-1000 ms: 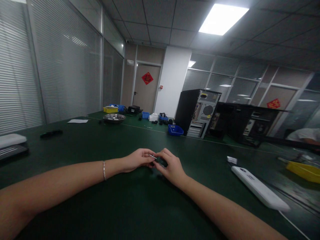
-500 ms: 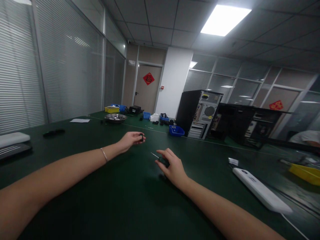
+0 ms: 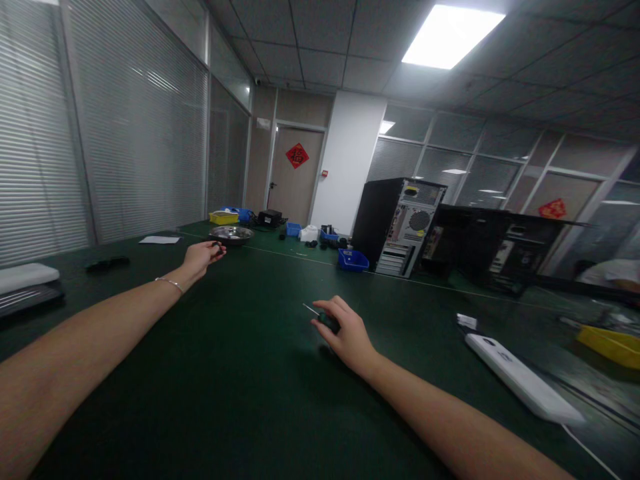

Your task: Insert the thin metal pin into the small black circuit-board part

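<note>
Far to the left, the left hand (image 3: 200, 255) pinched a small black part (image 3: 217, 245) just short of a round metal bowl (image 3: 230, 234); nearer, the right hand (image 3: 345, 333) gripped a dark-handled screwdriver (image 3: 323, 319), its tip pointing left.

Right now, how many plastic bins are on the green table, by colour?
Yellow bins: 2
Blue bins: 3 that I can make out
Total: 5, though the far ones are small and hard to tell.

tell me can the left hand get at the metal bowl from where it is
Probably yes: the left hand, pinching a small dark part, is stretched toward the metal bowl, with only bare green table between them.
</note>
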The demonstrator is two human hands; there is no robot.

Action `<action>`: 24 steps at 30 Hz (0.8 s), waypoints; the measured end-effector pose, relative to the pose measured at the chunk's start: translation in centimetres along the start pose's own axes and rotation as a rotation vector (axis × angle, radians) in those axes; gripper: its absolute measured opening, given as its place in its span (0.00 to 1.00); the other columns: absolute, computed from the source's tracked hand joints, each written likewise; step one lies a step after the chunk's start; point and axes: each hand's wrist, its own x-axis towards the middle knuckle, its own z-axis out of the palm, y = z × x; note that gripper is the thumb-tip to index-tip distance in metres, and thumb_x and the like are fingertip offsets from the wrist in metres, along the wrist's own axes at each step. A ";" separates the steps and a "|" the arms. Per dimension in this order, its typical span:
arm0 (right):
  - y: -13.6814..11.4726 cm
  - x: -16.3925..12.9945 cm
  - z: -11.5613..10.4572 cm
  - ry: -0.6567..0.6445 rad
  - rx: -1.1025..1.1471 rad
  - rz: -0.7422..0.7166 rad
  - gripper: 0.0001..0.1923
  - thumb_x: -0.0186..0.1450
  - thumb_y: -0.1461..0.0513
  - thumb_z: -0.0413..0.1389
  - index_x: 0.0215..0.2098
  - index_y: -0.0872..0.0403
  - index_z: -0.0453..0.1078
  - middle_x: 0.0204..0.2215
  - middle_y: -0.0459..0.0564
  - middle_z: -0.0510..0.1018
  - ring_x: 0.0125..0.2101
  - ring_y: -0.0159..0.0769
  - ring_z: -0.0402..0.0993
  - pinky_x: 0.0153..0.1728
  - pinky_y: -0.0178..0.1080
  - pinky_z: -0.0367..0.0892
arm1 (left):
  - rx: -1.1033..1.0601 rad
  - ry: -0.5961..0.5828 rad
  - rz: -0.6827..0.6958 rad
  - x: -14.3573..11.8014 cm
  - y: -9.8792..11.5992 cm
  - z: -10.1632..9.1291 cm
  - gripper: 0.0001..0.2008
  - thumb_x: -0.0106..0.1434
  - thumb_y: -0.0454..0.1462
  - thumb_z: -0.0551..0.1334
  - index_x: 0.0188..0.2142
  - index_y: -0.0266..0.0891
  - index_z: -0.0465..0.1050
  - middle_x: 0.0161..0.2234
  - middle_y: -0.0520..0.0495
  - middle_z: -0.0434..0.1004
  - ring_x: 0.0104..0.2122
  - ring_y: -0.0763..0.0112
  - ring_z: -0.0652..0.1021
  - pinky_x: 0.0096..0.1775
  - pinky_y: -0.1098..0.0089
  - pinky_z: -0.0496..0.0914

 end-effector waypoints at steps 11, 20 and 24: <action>1.0 0.4 -0.1 0.096 0.031 0.035 0.09 0.64 0.62 0.54 0.42 0.52 0.69 0.34 0.49 0.71 0.34 0.36 0.69 0.35 0.37 0.65 | -0.041 -0.485 -0.184 -7.4 -0.8 12.0 0.15 0.60 0.35 0.62 0.46 0.33 0.67 0.41 0.38 0.75 0.35 0.69 0.76 0.39 0.67 0.68; 1.2 0.6 0.4 0.124 0.086 0.022 0.02 0.63 0.62 0.54 0.34 0.54 0.66 0.30 0.47 0.70 0.31 0.35 0.67 0.32 0.35 0.63 | -0.055 -0.884 -0.232 -13.5 0.3 15.4 0.22 0.53 0.36 0.67 0.46 0.35 0.65 0.37 0.41 0.76 0.34 0.67 0.77 0.40 0.63 0.68; 0.8 0.4 0.2 0.053 0.117 0.024 0.07 0.63 0.60 0.55 0.38 0.53 0.66 0.33 0.47 0.72 0.31 0.34 0.67 0.32 0.35 0.63 | -0.019 -0.886 -0.198 -13.2 -0.5 15.3 0.22 0.53 0.38 0.67 0.47 0.36 0.65 0.36 0.43 0.77 0.34 0.66 0.77 0.40 0.62 0.68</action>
